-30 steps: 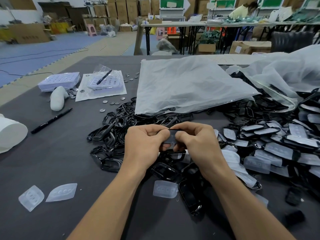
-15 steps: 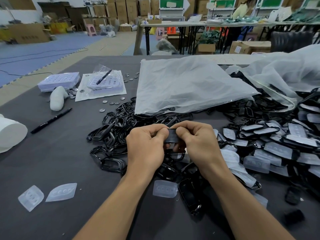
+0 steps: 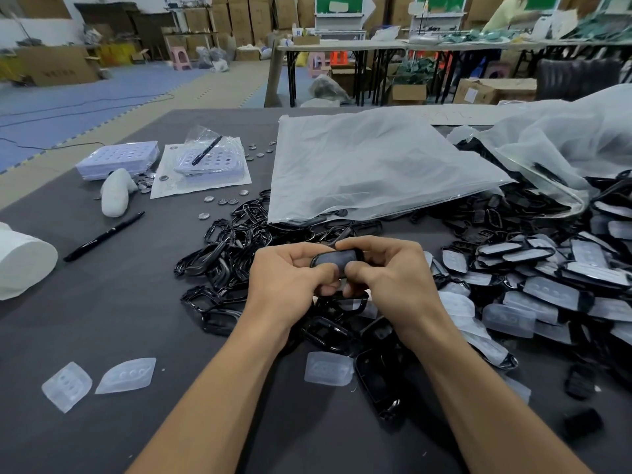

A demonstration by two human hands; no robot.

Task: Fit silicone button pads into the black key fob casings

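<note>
Grips one black casing (image 3: pixel 339 251) with both hands, just in front of the near edge of the white bag (image 3: pixel 369 165). Curls the left hand (image 3: pixel 290 277) round the casing's left end and the right hand (image 3: pixel 388 273) round its right end, with both thumbs pressing at its near rim. Turns the casing's broad face upward now, a grey silicone pad (image 3: pixel 337 261) showing inside the black rim; half a second ago showed only a thin dark edge between the thumbs. Keeps both hands at much the same spot in front of the bag as before.

Leaves the heap of empty casings (image 3: pixel 225 254) in front of the bag's left corner and the pile of fitted fobs (image 3: pixel 554 278) in front of its right corner, both unmoved. Leaves one loose pad (image 3: pixel 328 368) on the counter (image 3: pixel 102 319) well in front of the bag, and two more pads (image 3: pixel 126 375) far off to the bag's front left, all lying as earlier.
</note>
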